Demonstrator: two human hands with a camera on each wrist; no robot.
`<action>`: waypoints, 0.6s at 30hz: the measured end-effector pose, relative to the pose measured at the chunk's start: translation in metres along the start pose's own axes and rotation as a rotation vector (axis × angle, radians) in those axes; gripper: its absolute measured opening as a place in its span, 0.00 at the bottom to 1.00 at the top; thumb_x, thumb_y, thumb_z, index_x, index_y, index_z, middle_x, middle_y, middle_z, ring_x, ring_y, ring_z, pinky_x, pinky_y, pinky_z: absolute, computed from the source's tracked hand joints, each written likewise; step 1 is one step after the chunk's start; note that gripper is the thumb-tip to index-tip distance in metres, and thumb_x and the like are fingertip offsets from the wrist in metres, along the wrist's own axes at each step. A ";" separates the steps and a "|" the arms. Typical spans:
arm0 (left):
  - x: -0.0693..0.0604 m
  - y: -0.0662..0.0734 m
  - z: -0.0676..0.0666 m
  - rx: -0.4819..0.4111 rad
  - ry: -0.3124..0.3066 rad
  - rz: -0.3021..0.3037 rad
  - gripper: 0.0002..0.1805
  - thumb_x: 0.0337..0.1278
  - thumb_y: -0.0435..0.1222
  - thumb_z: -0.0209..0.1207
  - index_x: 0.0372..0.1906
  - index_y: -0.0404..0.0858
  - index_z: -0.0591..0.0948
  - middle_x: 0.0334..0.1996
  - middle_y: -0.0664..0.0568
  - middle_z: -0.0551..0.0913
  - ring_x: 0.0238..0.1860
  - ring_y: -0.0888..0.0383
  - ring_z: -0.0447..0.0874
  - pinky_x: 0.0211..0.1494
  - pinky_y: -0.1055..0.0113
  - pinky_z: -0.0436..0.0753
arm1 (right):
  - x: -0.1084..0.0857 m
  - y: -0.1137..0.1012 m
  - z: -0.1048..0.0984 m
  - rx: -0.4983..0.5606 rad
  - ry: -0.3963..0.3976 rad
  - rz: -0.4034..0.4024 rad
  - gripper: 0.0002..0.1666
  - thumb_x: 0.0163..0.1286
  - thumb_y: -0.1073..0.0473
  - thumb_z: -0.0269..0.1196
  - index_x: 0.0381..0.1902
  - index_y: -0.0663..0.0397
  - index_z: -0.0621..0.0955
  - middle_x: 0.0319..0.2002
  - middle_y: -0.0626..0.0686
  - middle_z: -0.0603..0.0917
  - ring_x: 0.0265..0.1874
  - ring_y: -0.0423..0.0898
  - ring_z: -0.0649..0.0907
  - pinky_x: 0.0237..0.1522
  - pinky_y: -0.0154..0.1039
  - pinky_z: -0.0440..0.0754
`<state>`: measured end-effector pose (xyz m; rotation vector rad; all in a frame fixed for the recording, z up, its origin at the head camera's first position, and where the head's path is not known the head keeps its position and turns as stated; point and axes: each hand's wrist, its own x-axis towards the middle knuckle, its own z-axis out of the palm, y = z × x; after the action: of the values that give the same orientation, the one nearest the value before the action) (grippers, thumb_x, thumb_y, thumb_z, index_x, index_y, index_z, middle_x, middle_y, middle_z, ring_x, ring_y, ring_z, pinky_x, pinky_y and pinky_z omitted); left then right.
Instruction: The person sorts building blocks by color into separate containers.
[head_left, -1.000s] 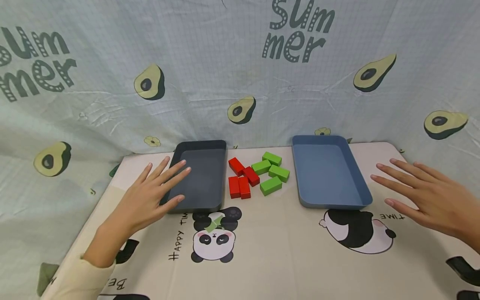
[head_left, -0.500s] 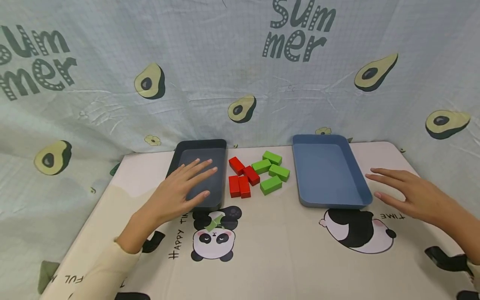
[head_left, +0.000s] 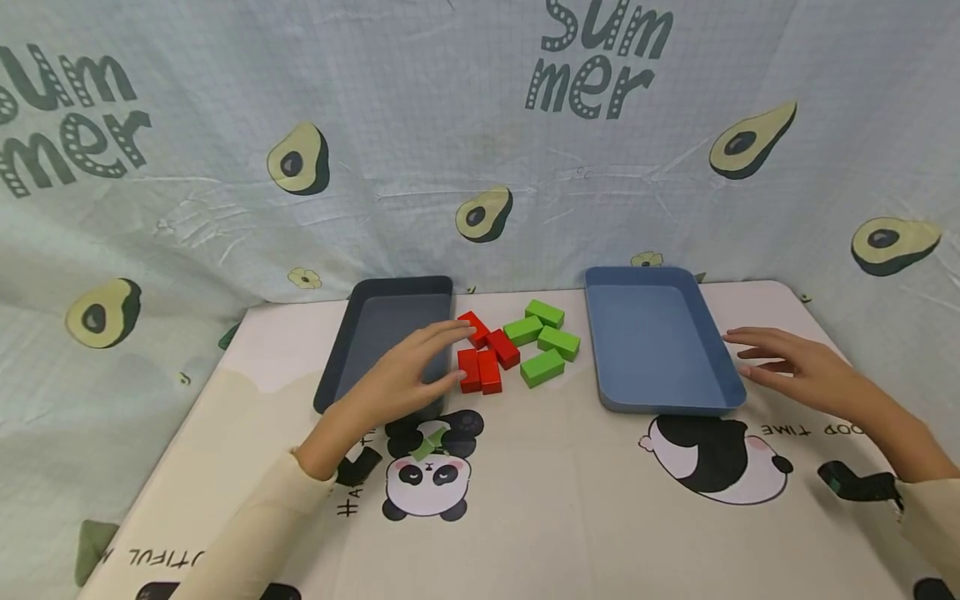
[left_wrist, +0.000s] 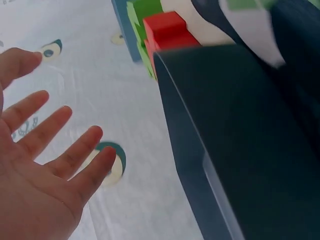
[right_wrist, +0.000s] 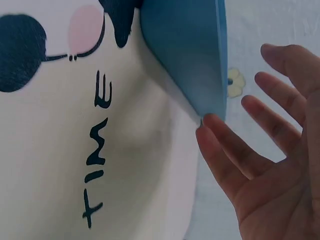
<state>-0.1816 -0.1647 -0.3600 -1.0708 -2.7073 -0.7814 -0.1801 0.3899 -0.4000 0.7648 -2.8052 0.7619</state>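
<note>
- We find the four red blocks (head_left: pixel 489 372) on the table (head_left: pixel 525 492), just right of the dark tray (head_left: pixel 382 325).
- The near pair lie side by side, long axes pointing away from us; the far two slant from far left to near right.
- They lie rightward of the left hand (head_left: pixel 401 372), the nearer one: thumb and fingers apart, holding nothing; contact we cannot tell.
- The right hand (head_left: pixel 798 368), loosely bent, holds nothing beside the blue tray (head_left: pixel 660 350).

Left hand (head_left: pixel 408 371): fingers spread and slightly bent, thumb apart
Right hand (head_left: pixel 806 371): fingers loosely bent, thumb apart
Forearms (head_left: pixel 258 521): sleeved, angled inward
</note>
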 end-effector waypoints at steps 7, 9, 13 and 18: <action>0.021 0.006 0.015 -0.143 -0.044 0.008 0.30 0.62 0.32 0.66 0.70 0.38 0.74 0.68 0.46 0.76 0.68 0.47 0.73 0.68 0.48 0.77 | 0.005 0.012 0.007 0.142 -0.055 0.119 0.34 0.73 0.60 0.66 0.74 0.50 0.71 0.71 0.46 0.72 0.53 0.17 0.73 0.44 0.22 0.78; 0.028 0.007 0.020 -0.176 -0.065 0.018 0.29 0.62 0.31 0.66 0.68 0.37 0.75 0.66 0.46 0.77 0.67 0.48 0.74 0.67 0.51 0.79 | 0.006 0.012 0.008 0.165 -0.074 0.174 0.35 0.73 0.57 0.66 0.75 0.47 0.70 0.71 0.58 0.71 0.53 0.18 0.73 0.49 0.31 0.82; 0.040 0.009 0.028 -0.207 -0.121 0.017 0.27 0.62 0.31 0.66 0.67 0.37 0.77 0.65 0.45 0.78 0.68 0.48 0.73 0.68 0.53 0.78 | 0.008 0.011 0.010 0.176 -0.098 0.248 0.37 0.73 0.53 0.66 0.77 0.42 0.68 0.73 0.62 0.69 0.54 0.24 0.75 0.52 0.42 0.84; 0.053 0.010 0.036 -0.214 -0.167 0.002 0.28 0.61 0.31 0.68 0.66 0.36 0.77 0.64 0.46 0.79 0.68 0.49 0.73 0.71 0.56 0.75 | 0.009 0.013 0.014 0.245 -0.069 0.206 0.37 0.71 0.57 0.68 0.75 0.49 0.69 0.72 0.58 0.70 0.56 0.24 0.74 0.50 0.22 0.79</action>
<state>-0.2115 -0.1081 -0.3709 -1.2346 -2.8076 -1.0462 -0.1947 0.3886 -0.4157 0.5485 -2.9191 1.1516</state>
